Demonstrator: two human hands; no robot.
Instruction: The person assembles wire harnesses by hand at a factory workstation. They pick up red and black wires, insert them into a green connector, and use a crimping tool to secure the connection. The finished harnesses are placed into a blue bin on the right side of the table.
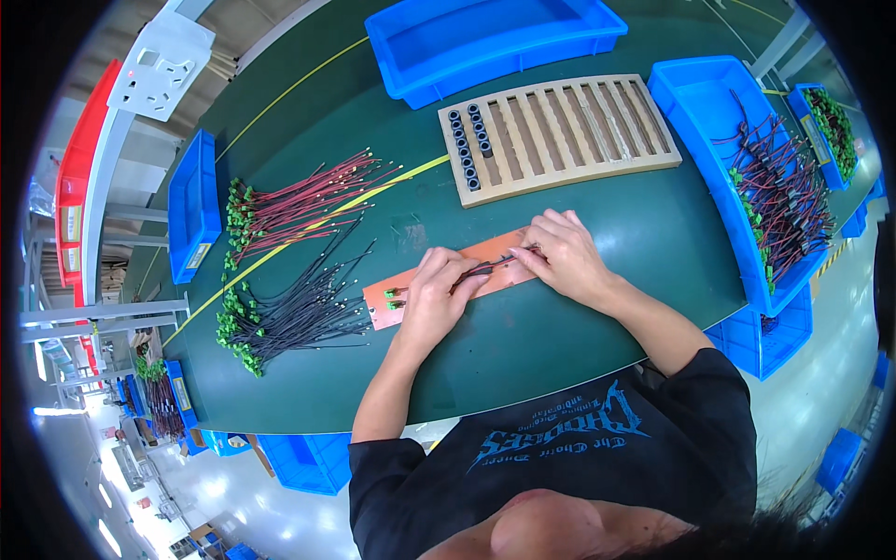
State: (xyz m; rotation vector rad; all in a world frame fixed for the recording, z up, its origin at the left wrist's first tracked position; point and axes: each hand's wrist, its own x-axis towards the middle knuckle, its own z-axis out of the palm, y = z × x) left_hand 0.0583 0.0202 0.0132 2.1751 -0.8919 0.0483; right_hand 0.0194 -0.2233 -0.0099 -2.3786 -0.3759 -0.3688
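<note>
A flat copper-coloured board lies on the green table in front of me. Along it runs a wire pair with a black sleeve near its middle. Its two green connectors rest at the board's left end. My left hand is closed around the wires just left of the sleeve, hiding part of them. To the right, my right hand is closed too, with thumb and fingers pinching the wires over the board. The wire ends under those fingers are mostly hidden.
Red wires and black wires with green connectors lie spread at left. A slotted wooden rack with black cylindrical parts stands beyond the board. Near it are a blue tray and a blue bin holding wire assemblies.
</note>
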